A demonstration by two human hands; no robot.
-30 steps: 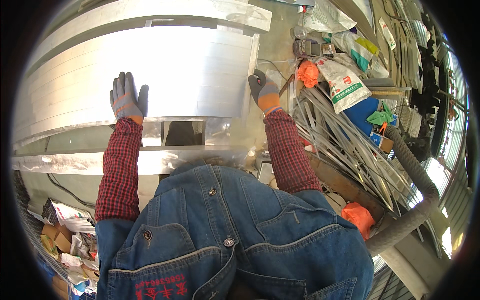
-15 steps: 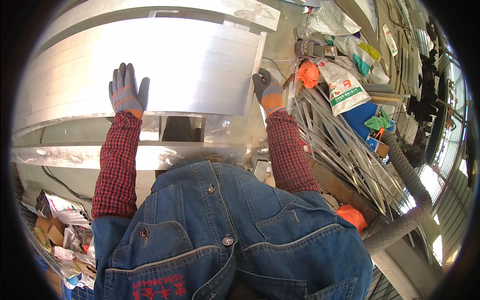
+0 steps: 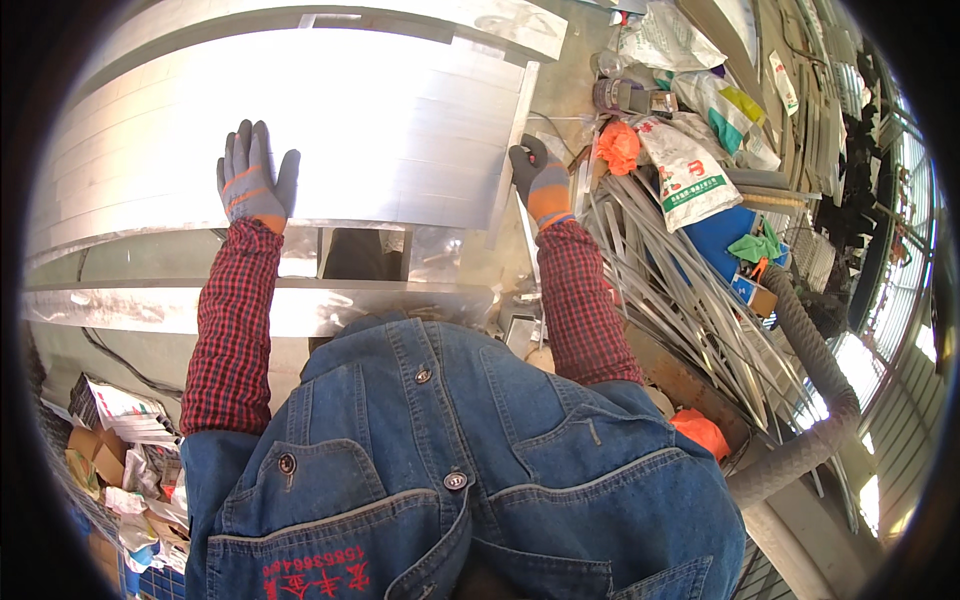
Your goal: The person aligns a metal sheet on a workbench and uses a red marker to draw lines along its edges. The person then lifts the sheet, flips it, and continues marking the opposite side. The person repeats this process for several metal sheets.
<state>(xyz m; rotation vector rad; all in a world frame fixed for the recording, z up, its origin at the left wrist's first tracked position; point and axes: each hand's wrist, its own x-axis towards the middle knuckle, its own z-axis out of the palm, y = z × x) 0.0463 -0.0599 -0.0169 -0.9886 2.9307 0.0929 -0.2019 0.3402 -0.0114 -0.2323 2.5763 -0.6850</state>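
My left hand point(image 3: 252, 185), in a grey and orange work glove, lies flat with fingers stretched out on a row of shiny silver metal strips point(image 3: 420, 150) laid side by side like a panel. My right hand point(image 3: 541, 178), in a matching glove, is at the right end of the strips, beside a narrow pale metal edge piece point(image 3: 519, 115). Its fingers are curled together. Whatever they hold, if anything, is hidden by the glove.
A metal beam point(image 3: 250, 308) runs between me and the strips. To the right lie long thin metal strips point(image 3: 690, 300) in a heap, white sacks point(image 3: 685, 175), an orange bag point(image 3: 618, 147) and a thick grey hose point(image 3: 815, 340). Cardboard and scraps point(image 3: 105, 455) fill the lower left.
The view has shifted very slightly. My left hand stays flat on the strips, and my right hand stays curled at their right end.
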